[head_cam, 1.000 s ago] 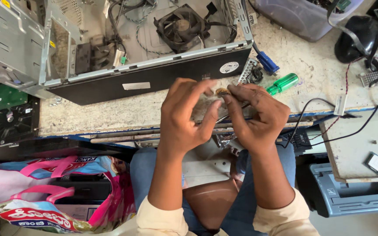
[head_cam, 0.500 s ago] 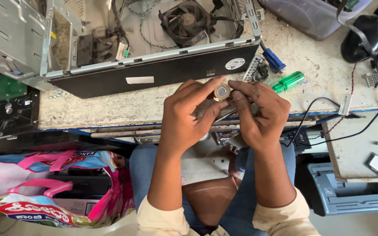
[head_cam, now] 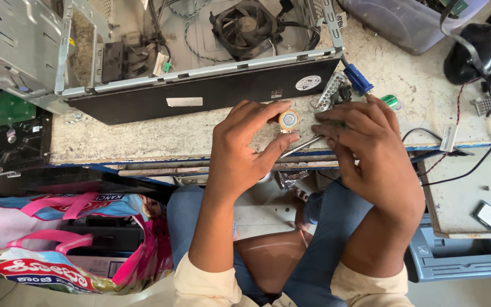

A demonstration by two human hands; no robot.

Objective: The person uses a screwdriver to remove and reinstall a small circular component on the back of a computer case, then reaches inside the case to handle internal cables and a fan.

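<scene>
My left hand (head_cam: 244,145) pinches a small round metal part with an orange face (head_cam: 289,120) between thumb and fingers, over the edge of the worktable (head_cam: 143,136). My right hand (head_cam: 365,142) grips a slim metal tool (head_cam: 302,146) whose shaft points left toward that round part; the tool's handle is hidden in my fist. Both hands hover in front of an open computer case (head_cam: 200,62) with a black fan (head_cam: 248,25) inside.
A green-handled screwdriver (head_cam: 391,101) and a blue cable plug (head_cam: 358,78) lie just behind my right hand. A green circuit board and drive (head_cam: 9,128) sit left. A pink patterned bag (head_cam: 58,239) stands below left, a grey tray (head_cam: 461,256) below right.
My hands have drawn apart slightly. The round part, earlier hidden between both hands, now shows clearly in my left fingers, and the tool's shaft has come into view.
</scene>
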